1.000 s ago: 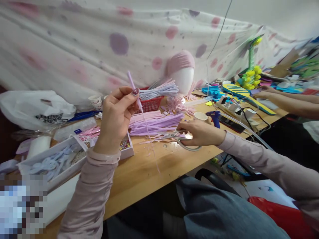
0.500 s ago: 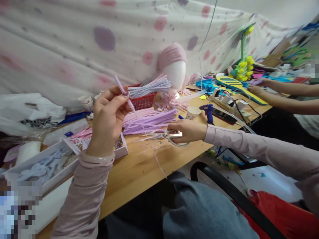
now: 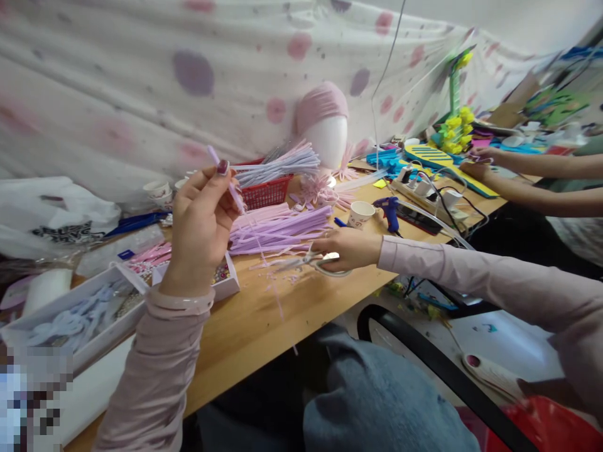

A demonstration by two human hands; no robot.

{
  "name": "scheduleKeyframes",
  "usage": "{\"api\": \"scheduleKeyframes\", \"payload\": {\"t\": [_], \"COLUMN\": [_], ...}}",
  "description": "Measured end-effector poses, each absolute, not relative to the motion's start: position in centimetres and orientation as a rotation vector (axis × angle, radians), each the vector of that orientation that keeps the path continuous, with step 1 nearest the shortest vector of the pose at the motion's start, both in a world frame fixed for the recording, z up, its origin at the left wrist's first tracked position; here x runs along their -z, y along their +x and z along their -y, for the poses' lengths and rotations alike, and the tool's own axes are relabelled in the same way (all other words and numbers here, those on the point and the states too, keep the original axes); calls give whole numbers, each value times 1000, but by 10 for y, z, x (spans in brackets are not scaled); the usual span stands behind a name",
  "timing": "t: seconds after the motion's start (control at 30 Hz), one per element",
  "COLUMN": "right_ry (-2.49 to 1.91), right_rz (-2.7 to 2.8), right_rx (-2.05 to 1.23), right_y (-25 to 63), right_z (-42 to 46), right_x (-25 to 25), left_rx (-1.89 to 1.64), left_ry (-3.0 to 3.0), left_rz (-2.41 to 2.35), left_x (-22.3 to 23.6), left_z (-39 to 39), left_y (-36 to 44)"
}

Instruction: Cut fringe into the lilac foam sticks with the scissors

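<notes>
Purple stick (image 3: 213, 156) pinched aslant between thumb and fingertips of the left hand (image 3: 200, 229), held up just left of the red basket (image 3: 264, 194). Right hand (image 3: 351, 248) closed around the handles of the scissors (image 3: 309, 258), in front of the basket and to its right; blurred blades pointing left, too unclear to tell whether parted.

In the basket, a loose bundle of grey-blue and pink sticks (image 3: 285, 167), jutting out over its right end. Directly in front of the basket, a heap of purple sticks (image 3: 282, 231) straight on the table (image 3: 245, 342), with tiny scraps (image 3: 292, 276) nearer the edge.

Further left of the basket and nearer, a long white box (image 3: 110, 336), filled with pale blue fuzzy pieces (image 3: 70, 320) and, towards its right end, beads. Between that and the heap, a smaller white box (image 3: 227, 290) with coloured beads, partly hidden behind the left wrist. Right of the basket, a paper cup (image 3: 361, 212), upright, contents impossible to tell. Left of the basket, more paper cups (image 3: 157, 191), beside a white plastic bag (image 3: 56, 207).
</notes>
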State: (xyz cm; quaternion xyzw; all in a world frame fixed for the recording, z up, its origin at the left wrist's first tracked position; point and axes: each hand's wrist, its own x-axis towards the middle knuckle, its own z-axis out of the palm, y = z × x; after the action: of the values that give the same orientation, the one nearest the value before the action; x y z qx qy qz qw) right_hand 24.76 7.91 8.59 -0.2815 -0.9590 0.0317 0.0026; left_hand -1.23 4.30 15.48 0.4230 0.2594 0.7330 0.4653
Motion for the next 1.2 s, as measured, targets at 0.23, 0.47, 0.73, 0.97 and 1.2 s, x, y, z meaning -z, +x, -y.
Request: {"api": "scheduleKeyframes", "payload": {"t": [0.23, 0.47, 0.73, 0.97, 1.2], "right_ry": [-885, -806, -811, -799, -792], "right_rz": [2981, 3008, 3011, 2970, 2979], "right_rx": [-39, -29, 65, 24, 72], "right_y": [251, 250, 249, 241, 234], "right_z": [-85, -86, -85, -83, -82], "right_x": [-85, -87, -93, -89, -83], "left_rx": [-1776, -1740, -1721, -1718, -1734], "left_ry": [1061, 1053, 1079, 1077, 1061], "left_rz": [-661, -670, -685, -672, -633], "left_x": [-154, -156, -155, -155, -156], "left_z": [-42, -38, -38, -38, -36], "left_y": [-10, -8, -8, -9, -11]}}
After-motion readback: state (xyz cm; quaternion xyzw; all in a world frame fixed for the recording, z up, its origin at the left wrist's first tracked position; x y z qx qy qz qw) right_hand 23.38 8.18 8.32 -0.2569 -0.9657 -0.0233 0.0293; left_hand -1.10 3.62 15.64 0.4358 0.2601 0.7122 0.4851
